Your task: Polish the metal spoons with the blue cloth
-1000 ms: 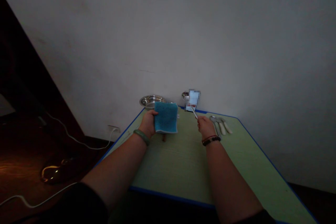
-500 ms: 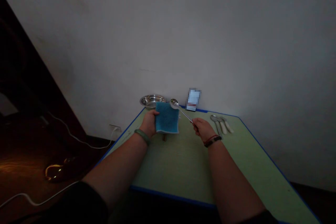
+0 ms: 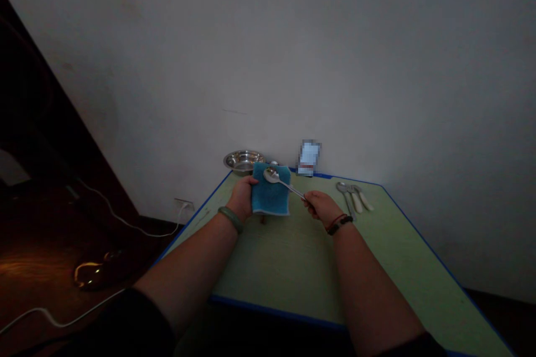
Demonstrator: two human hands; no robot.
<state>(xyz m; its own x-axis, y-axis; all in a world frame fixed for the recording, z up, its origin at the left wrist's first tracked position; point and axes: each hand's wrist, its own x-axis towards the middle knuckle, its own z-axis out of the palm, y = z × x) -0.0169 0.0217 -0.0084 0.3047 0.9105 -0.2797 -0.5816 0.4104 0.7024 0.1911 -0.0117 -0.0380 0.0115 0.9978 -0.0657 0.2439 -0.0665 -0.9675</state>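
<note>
My left hand [image 3: 243,196] grips a blue cloth [image 3: 268,201] by its left edge, with the thumb on top and the other fingers hidden behind it. The cloth hangs spread out above the table. My right hand [image 3: 320,206] is closed round the handle end of a shiny metal spoon [image 3: 271,175]. The spoon's bowl lies in front of the upper middle of the cloth; whether it touches the cloth I cannot tell. A small brown object [image 3: 263,220] shows just below the cloth's lower edge, mostly hidden.
A metal bowl [image 3: 234,163] stands at the table's far left corner. Several pieces of cutlery [image 3: 355,198], some with pale handles, lie to the right. A blurred phone [image 3: 309,159] leans at the wall behind the green, blue-edged table [image 3: 288,268]. A white cable [image 3: 154,234] runs left of it.
The spoon's bowl has moved left and down, from the cloth's upper right corner to in front of its middle. The cloth and my left hand have shifted slightly right.
</note>
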